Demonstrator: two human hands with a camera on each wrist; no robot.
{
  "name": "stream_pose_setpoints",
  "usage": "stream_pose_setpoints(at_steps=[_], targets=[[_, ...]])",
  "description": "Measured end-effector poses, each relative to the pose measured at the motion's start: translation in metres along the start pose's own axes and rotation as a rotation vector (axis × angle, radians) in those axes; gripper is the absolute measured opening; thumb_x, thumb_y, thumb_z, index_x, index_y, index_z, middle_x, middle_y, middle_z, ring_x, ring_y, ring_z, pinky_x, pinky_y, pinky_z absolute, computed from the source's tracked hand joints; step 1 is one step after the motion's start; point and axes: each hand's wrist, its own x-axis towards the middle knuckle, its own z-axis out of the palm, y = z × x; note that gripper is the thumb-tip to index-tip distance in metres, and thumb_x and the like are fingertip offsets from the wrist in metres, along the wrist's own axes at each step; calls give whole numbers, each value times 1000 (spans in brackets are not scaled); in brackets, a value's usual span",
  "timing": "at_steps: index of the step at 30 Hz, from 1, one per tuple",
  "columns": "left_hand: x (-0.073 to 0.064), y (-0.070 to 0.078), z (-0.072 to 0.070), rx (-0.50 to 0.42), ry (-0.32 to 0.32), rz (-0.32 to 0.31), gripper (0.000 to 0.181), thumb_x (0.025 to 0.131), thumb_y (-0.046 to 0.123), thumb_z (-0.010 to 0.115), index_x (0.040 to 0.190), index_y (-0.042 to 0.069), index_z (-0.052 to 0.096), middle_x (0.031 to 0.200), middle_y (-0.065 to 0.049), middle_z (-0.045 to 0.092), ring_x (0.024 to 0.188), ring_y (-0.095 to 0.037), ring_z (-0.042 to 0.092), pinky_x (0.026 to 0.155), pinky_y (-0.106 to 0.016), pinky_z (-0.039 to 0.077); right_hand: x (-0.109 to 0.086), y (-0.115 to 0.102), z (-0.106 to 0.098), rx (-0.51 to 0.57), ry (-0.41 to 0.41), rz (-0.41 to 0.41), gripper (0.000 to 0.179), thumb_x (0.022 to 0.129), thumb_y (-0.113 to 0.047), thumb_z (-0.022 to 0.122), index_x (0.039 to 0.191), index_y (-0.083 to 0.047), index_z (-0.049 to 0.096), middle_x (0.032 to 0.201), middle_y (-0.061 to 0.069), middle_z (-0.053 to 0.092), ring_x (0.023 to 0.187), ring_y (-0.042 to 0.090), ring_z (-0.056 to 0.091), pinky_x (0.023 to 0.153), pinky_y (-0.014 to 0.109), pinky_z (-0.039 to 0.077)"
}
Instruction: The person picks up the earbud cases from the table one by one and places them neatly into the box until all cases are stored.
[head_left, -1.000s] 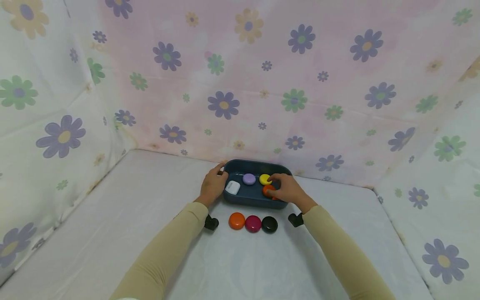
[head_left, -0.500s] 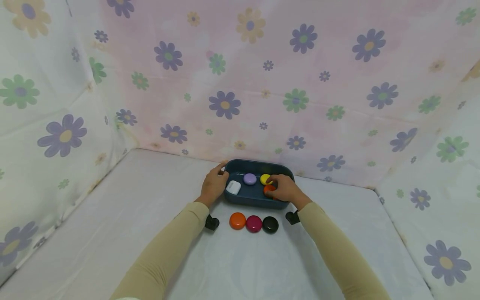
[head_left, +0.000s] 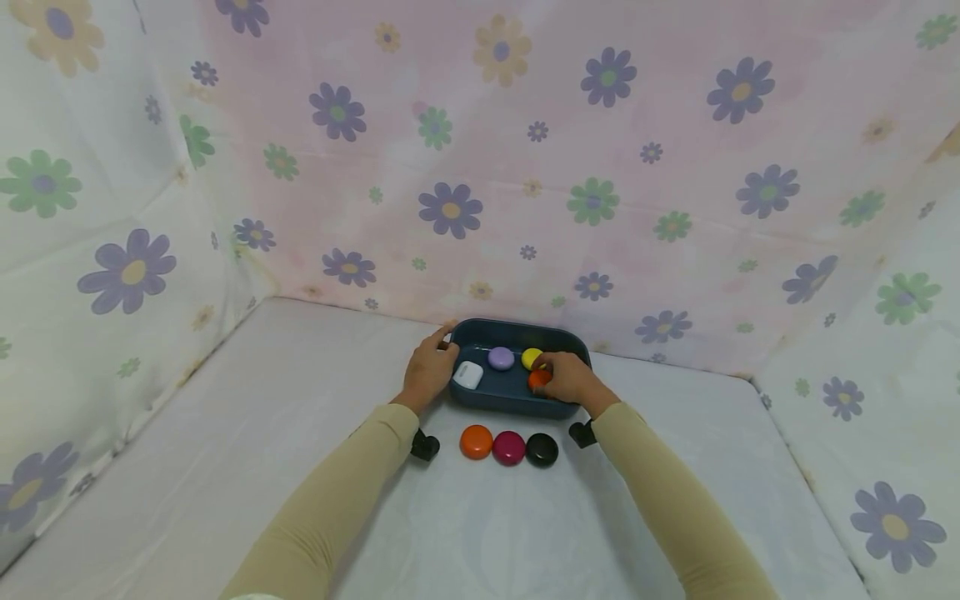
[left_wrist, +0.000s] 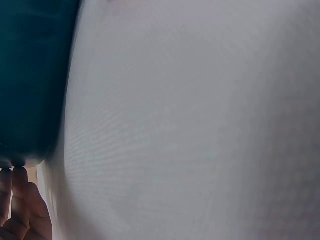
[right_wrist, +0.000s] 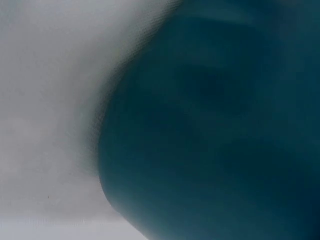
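Observation:
A dark teal tray (head_left: 517,406) with raised walls stands at the back of the table. My left hand (head_left: 429,368) holds its left end, and in the left wrist view the fingertips (left_wrist: 20,175) touch the outside of the tray. Inside, my right hand (head_left: 572,379) pinches an orange-red round disc (head_left: 537,381) between thumb and fingers. A yellow disc (head_left: 531,358) lies right behind it, partly covered by the fingers. A lilac disc (head_left: 501,359) and a white rounded-square piece (head_left: 468,375) are further left in the tray. The right wrist view shows only the teal tray wall (right_wrist: 210,150) and the tabletop.
In front of the tray, an orange disc (head_left: 476,442), a crimson disc (head_left: 509,448) and a black disc (head_left: 542,450) sit in a row on the white-covered table (head_left: 480,533). Flower-print cloth (head_left: 480,167) closes off the back and both sides.
My right hand has shifted slightly over the orange-red disc, and a small red patch seen beneath it earlier is now covered. The left hand keeps its place at the tray's end.

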Motion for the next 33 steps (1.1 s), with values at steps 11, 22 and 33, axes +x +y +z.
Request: stream_pose_setpoints(at_steps=[11, 22, 33], targets=[[0, -3, 3, 3, 5, 3, 51, 95, 35, 45, 145, 27, 43, 128, -8, 56, 112, -28, 50, 100, -47, 42, -2, -2, 0, -19, -5, -6, 41, 83, -25, 74, 121, -13, 64, 123, 15, 61, 105, 28, 54, 98, 46, 46], [0, -2, 1, 2, 7, -3, 52, 95, 35, 45, 145, 25, 43, 128, -9, 57, 113, -28, 52, 102, -47, 41, -4, -3, 3, 34, 41, 7, 40, 84, -27, 73, 120, -13, 64, 119, 12, 61, 101, 26, 55, 94, 45, 49], [1, -2, 0, -2, 16, 10, 51, 94, 35, 45, 144, 25, 45, 127, -9, 58, 111, -28, 53, 101, -46, 42, -6, -1, 4, 95, 130, -35, 43, 83, -30, 72, 123, -16, 62, 117, 11, 59, 101, 27, 54, 91, 43, 50]])
